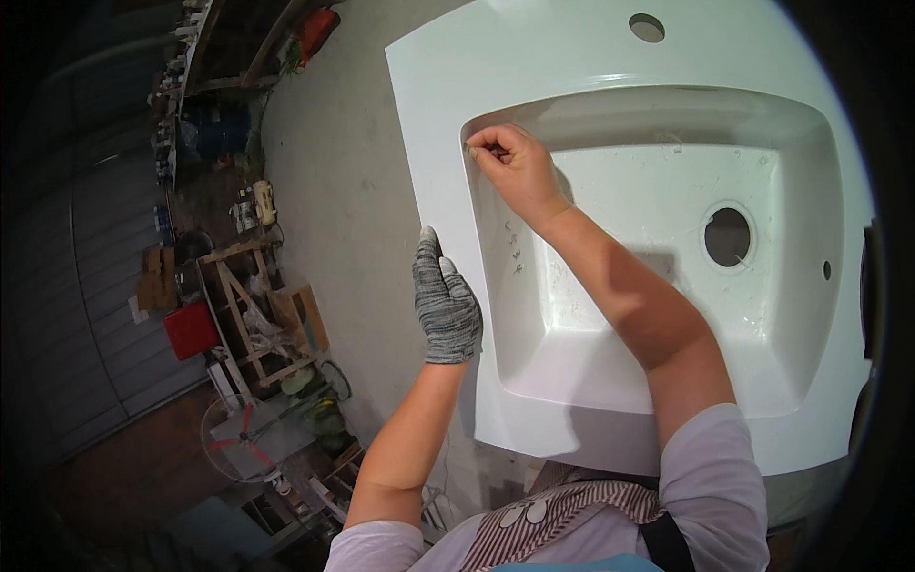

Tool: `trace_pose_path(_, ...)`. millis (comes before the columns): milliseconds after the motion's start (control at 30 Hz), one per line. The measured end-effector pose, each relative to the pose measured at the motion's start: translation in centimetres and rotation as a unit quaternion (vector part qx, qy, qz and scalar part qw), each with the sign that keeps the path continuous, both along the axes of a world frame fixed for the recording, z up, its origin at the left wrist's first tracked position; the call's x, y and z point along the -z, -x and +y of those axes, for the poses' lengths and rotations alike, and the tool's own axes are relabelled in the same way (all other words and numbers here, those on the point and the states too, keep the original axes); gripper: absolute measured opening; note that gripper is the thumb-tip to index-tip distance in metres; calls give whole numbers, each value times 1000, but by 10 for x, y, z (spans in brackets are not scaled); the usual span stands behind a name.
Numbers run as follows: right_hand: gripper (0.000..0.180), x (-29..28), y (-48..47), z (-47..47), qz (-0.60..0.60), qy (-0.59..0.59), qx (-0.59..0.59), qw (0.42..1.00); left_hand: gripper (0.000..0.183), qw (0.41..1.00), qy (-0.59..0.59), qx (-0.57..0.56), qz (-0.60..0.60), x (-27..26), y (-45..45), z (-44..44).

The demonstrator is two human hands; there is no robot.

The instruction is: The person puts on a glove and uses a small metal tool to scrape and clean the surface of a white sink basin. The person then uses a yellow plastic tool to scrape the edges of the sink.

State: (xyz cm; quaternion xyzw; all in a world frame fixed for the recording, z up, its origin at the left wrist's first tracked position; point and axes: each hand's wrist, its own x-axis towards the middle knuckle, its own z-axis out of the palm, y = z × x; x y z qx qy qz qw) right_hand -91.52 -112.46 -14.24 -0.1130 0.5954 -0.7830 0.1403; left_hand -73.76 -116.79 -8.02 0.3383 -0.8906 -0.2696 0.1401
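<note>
A white washbasin [436, 179] with a rectangular bowl, a round drain hole [727, 237], a tap hole [647, 28] and a small overflow hole [827, 270] lies before me. My left hand [449, 304], in a grey knitted glove, rests against the basin's left outer edge, fingers pointing up in the picture. My bare right hand [518, 168] is at the bowl's upper left corner, fingertips pinched together near the inner rim. Whether something small sits between those fingertips is too small to tell. Small marks and shavings show on the bowl's inner walls.
On the left, beyond a concrete floor [350, 179], stand a wooden frame [239, 314] with cardboard, a red box [191, 330] and a fan [244, 436] with red blades. A shelf of small containers [168, 107] runs along the upper left. My striped apron [529, 515] is near the basin's lower edge.
</note>
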Motion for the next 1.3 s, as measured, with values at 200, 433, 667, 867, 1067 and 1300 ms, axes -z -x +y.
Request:
trace_pose_path(200,7,-5,-5,17,19,-32,-77,996,43,1000,-2,-1,-9,-1,0,0)
trace_pose_path(433,5,-10,-20,33,30,-17,-120,992,44,1000,-7,-4,-4,-4,3,2)
trace_pose_path(667,7,-4,-33,45,75,-19,-146,986,44,1000,-6,3,8,-2,1,0)
trace_pose_path(867,8,-7,-4,23,13,-44,-96,994,41,1000,17,14,-8,-3,2,1)
trace_pose_path(1067,6,-12,-11,31,28,-45,-133,990,44,1000,10,1,-4,-3,2,1)
trace_pose_path(1300,6,-12,-31,47,78,-17,-154,985,45,1000,-15,-6,9,-4,4,2)
